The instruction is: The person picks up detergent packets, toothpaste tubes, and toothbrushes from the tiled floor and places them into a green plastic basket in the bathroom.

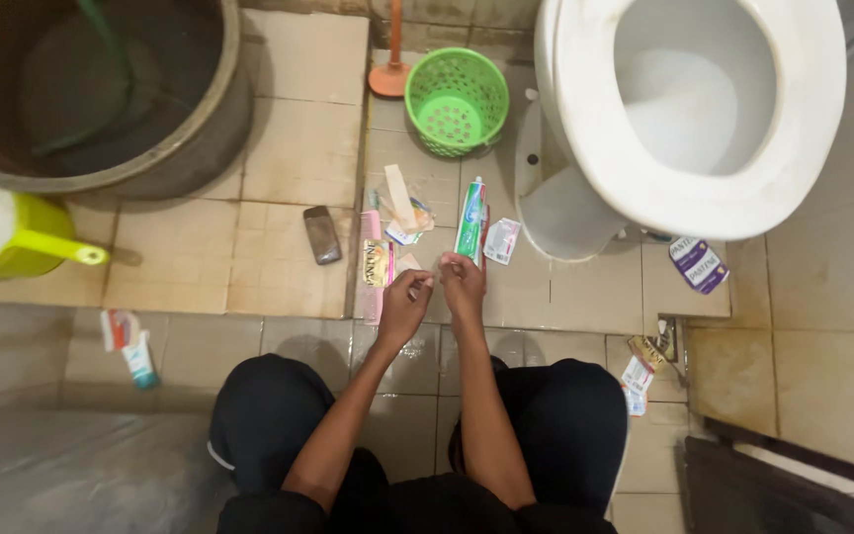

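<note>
above the floor tiles (pixel 279 267), hands pinched shut: left (pixel 403 305) on a small wrapper (pixel 417 281), right (pixel 463 281) on the toothpaste tube (pixel 470 220)

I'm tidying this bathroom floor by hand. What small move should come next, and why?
Probably lift the toothpaste tube and drop it in the green basket. The right hand already touches the tube's near end, the basket sits just beyond it and looks empty, and the left hand pinches only a small scrap.

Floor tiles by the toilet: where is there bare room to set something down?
Bare tiles lie between the big basin and the dark bar. Crowded: wrappers and the toothpaste tube ahead of both hands, left hand, right hand.
</note>
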